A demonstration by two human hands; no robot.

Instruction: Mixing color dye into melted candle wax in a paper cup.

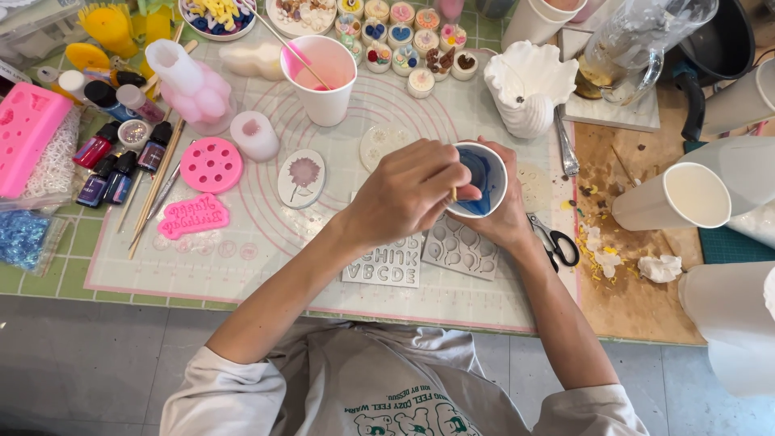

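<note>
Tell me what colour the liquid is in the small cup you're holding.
Blue, swirled darker and lighter, inside the white small cup held by the right hand; the head view shows it.

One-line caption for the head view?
Right hand cups a paper cup of blue liquid while left hand stirs.

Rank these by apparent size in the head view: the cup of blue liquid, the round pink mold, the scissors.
1. Cup of blue liquid, though it is raised nearer the camera.
2. and 3. Round pink mold and scissors look alike.
</note>
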